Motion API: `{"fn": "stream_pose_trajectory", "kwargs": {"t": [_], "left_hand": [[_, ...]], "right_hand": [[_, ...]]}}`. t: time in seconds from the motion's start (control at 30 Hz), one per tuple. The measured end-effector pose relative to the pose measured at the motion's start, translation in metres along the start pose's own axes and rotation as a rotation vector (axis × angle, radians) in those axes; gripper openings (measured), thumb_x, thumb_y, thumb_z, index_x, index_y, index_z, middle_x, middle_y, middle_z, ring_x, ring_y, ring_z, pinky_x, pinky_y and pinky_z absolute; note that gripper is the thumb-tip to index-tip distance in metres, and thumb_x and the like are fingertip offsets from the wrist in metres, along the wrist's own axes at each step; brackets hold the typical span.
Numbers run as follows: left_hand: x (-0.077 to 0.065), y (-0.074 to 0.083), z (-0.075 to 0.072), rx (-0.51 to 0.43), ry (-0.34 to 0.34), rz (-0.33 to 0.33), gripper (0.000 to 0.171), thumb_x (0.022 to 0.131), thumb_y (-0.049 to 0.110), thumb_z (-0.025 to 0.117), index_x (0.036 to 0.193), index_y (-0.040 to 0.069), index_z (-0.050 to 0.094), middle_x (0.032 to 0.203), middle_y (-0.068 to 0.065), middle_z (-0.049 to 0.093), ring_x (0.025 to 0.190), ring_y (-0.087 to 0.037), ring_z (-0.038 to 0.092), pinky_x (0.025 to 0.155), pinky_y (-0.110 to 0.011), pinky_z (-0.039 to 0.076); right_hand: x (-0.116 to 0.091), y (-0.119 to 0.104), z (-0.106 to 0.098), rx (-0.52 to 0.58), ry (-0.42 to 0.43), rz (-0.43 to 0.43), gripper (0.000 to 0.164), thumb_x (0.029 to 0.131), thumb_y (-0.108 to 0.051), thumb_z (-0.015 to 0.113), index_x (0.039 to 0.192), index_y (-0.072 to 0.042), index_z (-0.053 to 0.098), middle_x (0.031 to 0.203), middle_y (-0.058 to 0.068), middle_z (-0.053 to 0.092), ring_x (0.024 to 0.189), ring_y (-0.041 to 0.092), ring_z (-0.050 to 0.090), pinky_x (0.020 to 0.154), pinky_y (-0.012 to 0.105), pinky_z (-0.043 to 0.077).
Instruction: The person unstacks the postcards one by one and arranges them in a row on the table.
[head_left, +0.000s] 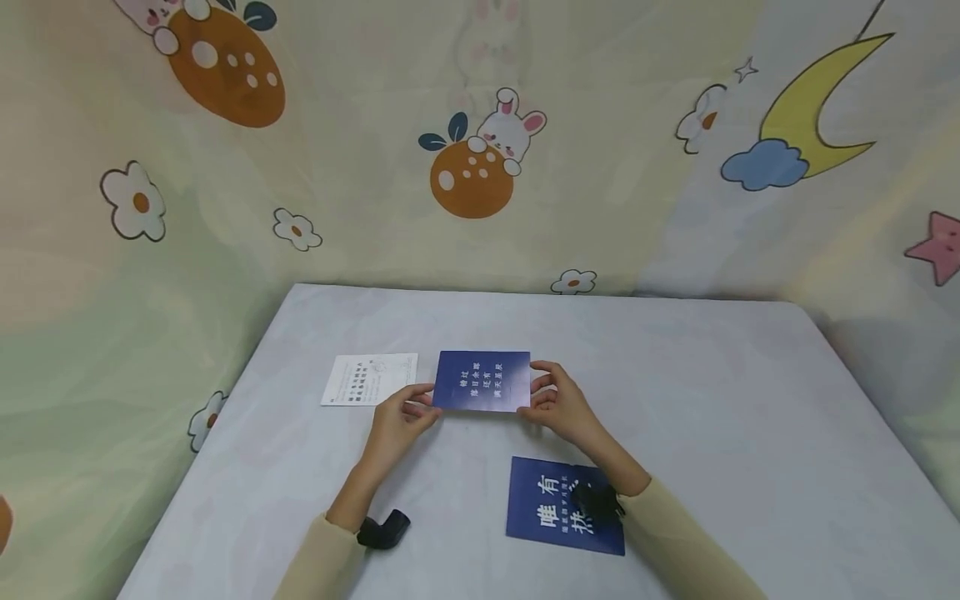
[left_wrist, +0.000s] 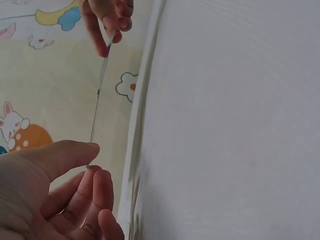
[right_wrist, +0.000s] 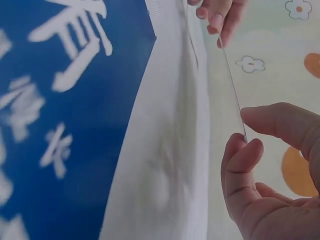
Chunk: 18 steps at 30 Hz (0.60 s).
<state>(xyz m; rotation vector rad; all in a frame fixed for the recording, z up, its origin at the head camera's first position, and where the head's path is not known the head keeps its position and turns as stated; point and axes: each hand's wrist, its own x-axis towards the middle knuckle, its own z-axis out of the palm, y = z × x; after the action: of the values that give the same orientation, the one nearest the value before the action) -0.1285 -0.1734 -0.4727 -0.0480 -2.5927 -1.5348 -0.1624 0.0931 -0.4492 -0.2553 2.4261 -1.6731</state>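
Note:
A blue card [head_left: 482, 381] with white Chinese writing is held up over the middle of the table. My left hand [head_left: 401, 421] pinches its left edge between thumb and fingers. At the opposite edge, my right hand [head_left: 562, 406] pinches it the same way. Both wrist views show the card edge-on as a thin line, between the left thumb and fingertips [left_wrist: 93, 172] and between the right thumb and fingertips [right_wrist: 254, 150]. Behind my left hand lies a white card [head_left: 369, 379] with dark writing and a faint drawing.
Under my right wrist lies another blue card [head_left: 547, 508] with large white characters, partly covered by the wrist's black camera mount [head_left: 597, 502]. A white cloth covers the table [head_left: 697, 400]. Behind it hangs a curtain [head_left: 360, 150] printed with rabbits, flowers and a moon.

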Motion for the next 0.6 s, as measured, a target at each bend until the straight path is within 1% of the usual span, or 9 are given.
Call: {"fn": "stream_pose_trajectory", "kwargs": {"t": [0.13,0.27,0.43,0.6], "left_hand": [[0.005,-0.008,-0.003,0.007,0.03,-0.049,0.038,0.081,0.006,0.078,0.117,0.002,0.068,0.094,-0.009,0.069,0.081,-0.019,0.066,0.07,-0.023,0.051],[0.009,-0.014,-0.006,0.004,0.045,-0.096,0.036,0.082,0.006,0.076,0.116,0.001,0.068,0.092,-0.009,0.069,0.079,-0.018,0.064,0.068,-0.02,0.05],[0.011,-0.018,-0.008,0.022,0.058,-0.122,0.036,0.082,0.006,0.075,0.117,-0.001,0.066,0.09,-0.009,0.068,0.078,-0.017,0.063,0.068,-0.02,0.049],[0.012,-0.022,-0.009,0.031,0.073,-0.132,0.036,0.081,0.004,0.075,0.115,-0.004,0.066,0.09,-0.01,0.066,0.076,-0.016,0.06,0.066,-0.017,0.047]], "right_hand": [[0.012,0.0,0.009,0.014,-0.018,0.036,0.075,0.075,0.009,0.076,0.14,0.003,0.038,0.1,0.018,0.054,0.072,0.015,0.059,0.061,0.02,0.048],[0.021,0.001,0.017,0.011,-0.025,0.063,0.075,0.075,0.009,0.076,0.14,0.003,0.038,0.097,0.016,0.053,0.07,0.013,0.058,0.06,0.023,0.048],[0.031,0.002,0.025,-0.02,-0.028,0.066,0.074,0.075,0.008,0.076,0.14,0.003,0.039,0.096,0.015,0.054,0.071,0.014,0.058,0.059,0.025,0.048],[0.037,0.008,0.031,-0.047,-0.035,0.061,0.072,0.075,0.006,0.076,0.138,0.004,0.041,0.094,0.013,0.055,0.07,0.014,0.054,0.057,0.023,0.045]]}}
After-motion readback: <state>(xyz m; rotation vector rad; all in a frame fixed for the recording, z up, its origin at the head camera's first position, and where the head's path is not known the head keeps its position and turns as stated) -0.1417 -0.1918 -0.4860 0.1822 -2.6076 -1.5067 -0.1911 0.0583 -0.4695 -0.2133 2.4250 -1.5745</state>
